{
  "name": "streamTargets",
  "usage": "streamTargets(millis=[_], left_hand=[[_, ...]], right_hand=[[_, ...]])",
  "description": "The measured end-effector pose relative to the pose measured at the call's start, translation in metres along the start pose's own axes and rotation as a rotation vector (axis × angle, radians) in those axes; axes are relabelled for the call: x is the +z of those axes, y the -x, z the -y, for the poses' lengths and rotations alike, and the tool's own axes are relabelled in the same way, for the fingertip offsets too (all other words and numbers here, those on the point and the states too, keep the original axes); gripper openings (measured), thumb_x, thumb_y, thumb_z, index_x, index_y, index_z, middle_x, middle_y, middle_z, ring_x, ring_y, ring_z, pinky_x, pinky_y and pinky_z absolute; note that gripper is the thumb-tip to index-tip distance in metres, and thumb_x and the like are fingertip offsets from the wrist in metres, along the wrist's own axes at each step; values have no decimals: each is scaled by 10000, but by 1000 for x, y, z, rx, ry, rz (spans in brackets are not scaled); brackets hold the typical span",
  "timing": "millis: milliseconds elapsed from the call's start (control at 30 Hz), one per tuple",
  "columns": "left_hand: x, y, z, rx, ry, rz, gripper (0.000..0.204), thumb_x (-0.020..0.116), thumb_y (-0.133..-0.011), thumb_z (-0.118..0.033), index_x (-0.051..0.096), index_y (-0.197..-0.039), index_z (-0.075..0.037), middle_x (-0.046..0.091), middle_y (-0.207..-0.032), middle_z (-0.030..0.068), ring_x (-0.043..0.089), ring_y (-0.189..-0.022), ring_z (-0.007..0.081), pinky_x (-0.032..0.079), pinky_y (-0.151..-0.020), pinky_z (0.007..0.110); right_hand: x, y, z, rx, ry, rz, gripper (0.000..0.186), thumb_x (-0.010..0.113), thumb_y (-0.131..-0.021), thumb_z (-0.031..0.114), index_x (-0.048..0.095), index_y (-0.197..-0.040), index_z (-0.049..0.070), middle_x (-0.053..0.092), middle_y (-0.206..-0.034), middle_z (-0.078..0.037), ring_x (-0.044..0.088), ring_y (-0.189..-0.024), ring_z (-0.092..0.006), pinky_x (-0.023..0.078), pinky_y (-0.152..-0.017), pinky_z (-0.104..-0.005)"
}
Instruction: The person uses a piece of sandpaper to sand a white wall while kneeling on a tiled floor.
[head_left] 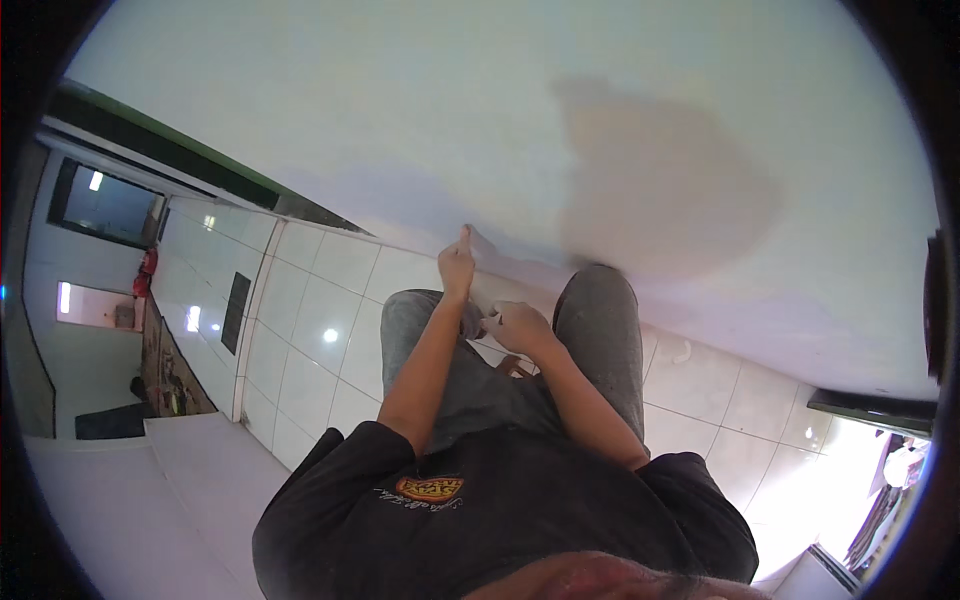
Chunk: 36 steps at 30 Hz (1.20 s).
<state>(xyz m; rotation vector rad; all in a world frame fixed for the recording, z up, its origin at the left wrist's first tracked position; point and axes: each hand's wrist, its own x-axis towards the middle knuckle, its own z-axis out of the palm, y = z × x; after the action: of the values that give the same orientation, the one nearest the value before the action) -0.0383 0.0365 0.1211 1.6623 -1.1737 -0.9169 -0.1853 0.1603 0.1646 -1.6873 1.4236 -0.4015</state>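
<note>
Right in front of me rises a pale wall [440, 110]. My left hand [457, 268] is held up close to its lower part, one finger stretched toward the surface and the others folded; whether the fingertip touches cannot be made out. Lower and to the right, over the gap between my knees, my right hand [522, 326] is closed with its fingers curled. Anything inside either hand is hidden. A dim grey shape [472, 322] shows between the hands, too unclear to name.
My bent knees in grey trousers [600, 310] come close to the wall. White floor tiles [310, 320] spread to both sides. A dark green door frame [180, 150] borders an opening at left. Hanging cloths [885, 510] are at the far right, beside a bright doorway.
</note>
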Motion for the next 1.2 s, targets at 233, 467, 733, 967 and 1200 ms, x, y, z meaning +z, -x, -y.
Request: streamTargets(millis=[233,467,733,967,1200], left_hand=[[-17,12,-100,151,299,-11,584,485,-1049,-483,395,-599,-122,403,-549,-23,354,-472,82,280,-418,274],[4,-19,-42,287,136,-36,587,486,-1057,-445,423,-581,-108,391,-542,-22,340,-453,93,272,-408,301],[-11,14,-43,99,133,44,621,469,-1060,-452,421,-568,-77,370,-525,-23,388,-519,93,326,-509,295],[-1,-1,-106,243,221,21,596,477,-1060,-442,420,-594,-74,384,-556,-18,369,-531,98,323,-510,306],[-18,8,3,-87,-252,64,676,488,-1044,-484,489,-527,-48,423,-513,7,389,-508,113,348,-517,317]], right_hand=[[-10,2,-7,43,35,50,444,647,-900,438,689,-1080,34,702,-997,-217,657,-993,-407,501,-867,-492],[9,2,-8,-19,44,7,401,649,-903,436,678,-999,48,700,-963,-198,670,-945,-388,506,-837,-502],[-1,0,-14,26,69,55,490,637,-892,480,680,-1111,43,697,-1036,-227,653,-1017,-419,506,-887,-487],[2,5,-11,3,91,37,498,645,-894,461,675,-1143,31,693,-1060,-232,654,-1036,-406,505,-899,-493],[-2,5,-1,9,49,71,481,647,-900,451,681,-1150,41,705,-1037,-219,666,-1009,-397,511,-874,-474]])
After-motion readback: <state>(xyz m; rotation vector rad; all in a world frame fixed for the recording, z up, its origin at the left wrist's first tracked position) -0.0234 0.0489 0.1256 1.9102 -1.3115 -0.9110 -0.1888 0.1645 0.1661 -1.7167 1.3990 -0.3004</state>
